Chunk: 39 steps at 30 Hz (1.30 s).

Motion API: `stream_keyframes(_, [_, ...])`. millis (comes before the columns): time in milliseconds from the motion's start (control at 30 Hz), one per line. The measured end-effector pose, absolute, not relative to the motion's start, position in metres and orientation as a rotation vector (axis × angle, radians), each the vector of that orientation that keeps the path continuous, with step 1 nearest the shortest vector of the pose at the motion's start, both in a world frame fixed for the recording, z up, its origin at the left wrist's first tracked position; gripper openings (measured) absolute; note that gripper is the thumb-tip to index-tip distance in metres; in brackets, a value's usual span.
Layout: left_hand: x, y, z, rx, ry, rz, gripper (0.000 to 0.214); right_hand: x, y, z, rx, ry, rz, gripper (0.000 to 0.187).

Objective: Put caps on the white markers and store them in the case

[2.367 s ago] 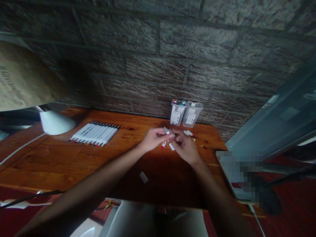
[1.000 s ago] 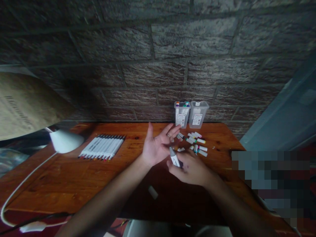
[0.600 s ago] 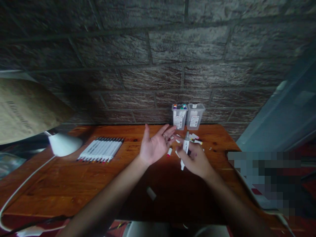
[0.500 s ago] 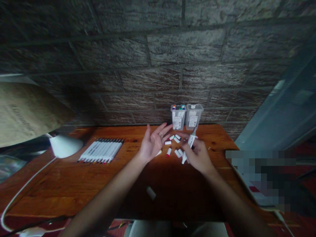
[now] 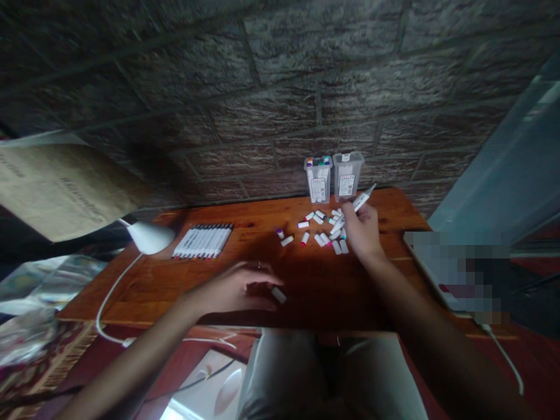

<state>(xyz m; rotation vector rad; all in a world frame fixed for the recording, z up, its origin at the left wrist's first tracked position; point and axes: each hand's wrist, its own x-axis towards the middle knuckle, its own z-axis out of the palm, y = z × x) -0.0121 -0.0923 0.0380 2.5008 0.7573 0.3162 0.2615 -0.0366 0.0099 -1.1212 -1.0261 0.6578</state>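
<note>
Lowers bare left hand (image 5: pixel 242 286) since the earlier frame, from open palm-up pose to palm-down around a short white cylindrical cap (image 5: pixel 279 294); tilts a slim white grey-ended marker pen (image 5: pixel 361 202) farther right. Places left hand well in front of, and left of, a clear plastic box (image 5: pixel 318 191) filled with upright white colour-ended markers (image 5: pixel 321 167); spreads thumb and fingers about half open, either side of the lone cap; cannot tell if touching. Clamps pen in right hand (image 5: pixel 365 230), fingers closed on barrel, slanted, grey end up and right, in front of filled box and to its right. Shows scattered white caps with coloured ends (image 5: pixel 305 239) in front of filled box, some under pen's lower end. Shows second clear plastic box (image 5: pixel 347 185) just right of filled box; neat row of white dark-ended markers (image 5: pixel 203 242) well left of it, white cone-shaped lamp base (image 5: pixel 153 238) farther left.
</note>
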Motion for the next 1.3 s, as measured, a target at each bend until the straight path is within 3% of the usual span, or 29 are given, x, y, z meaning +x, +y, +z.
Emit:
stream_keyframes(133, [-0.013, -0.095, 0.015, 2.526, 0.69, 0.287, 0.018, 0.259, -0.039, 0.012, -1.141, -1.054, 0.629, 0.03])
stream_keyframes(267, [-0.006, -0.076, 0.012, 2.397, 0.826, 0.567, 0.016, 0.259, -0.038, 0.009, -1.166, -1.113, 0.697, 0.033])
stream_keyframes(467, [0.027, -0.022, 0.017, 1.708, 0.896, 1.081, 0.024, 0.252, -0.045, 0.003, -1.059, -1.662, 1.032, 0.04])
stream_keyframes(700, [0.054, -0.002, 0.003, 1.052, 0.608, 1.119, 0.029, 0.246, -0.056, 0.001, -1.068, -1.748, 1.41, 0.038])
stream_keyframes(967, [0.054, -0.014, -0.006, 1.129, 0.62, 0.998, 0.03, 0.242, -0.059, 0.005, -1.184, -1.896, 1.406, 0.035])
stream_keyframes(1100, [0.047, -0.013, -0.003, 1.358, 0.619, 0.89, 0.034, 0.244, -0.062, 0.011, -1.267, -1.886, 1.488, 0.037])
stream_keyframes(1300, [0.045, -0.021, 0.009, 1.915, 0.746, 0.814, 0.038, 0.246, -0.062, 0.015, -1.278, -2.034, 1.327, 0.045])
